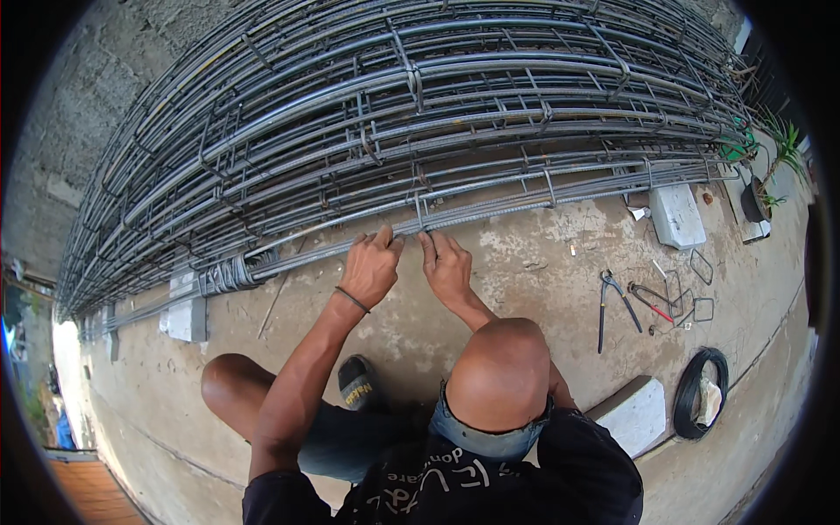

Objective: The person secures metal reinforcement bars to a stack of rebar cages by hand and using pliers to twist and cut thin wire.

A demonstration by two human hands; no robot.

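A bundle of thin ribbed steel bars [490, 210] runs across in front of me along the low near side of a rebar cage. My left hand [372, 267] is at the bundle, its fingers curled over the nearest steel bar. Just to its right, my right hand [449, 273] has its fingers and thumb closed at the lower end of a steel stirrup [421, 210] that loops around the bars. What sits between the right fingertips is too small to tell. On the left, a cluster of stirrups [232, 274] is bunched together around the bars.
Stacked rebar cages [385, 83] fill the far side. Concrete blocks [677, 216] [185, 306] sit under the bars. At right on the concrete floor lie blue-handled cutters [619, 302], red-handled pincers [652, 302], loose square stirrups [703, 309], a black wire coil [685, 395] and a pale slab [632, 416].
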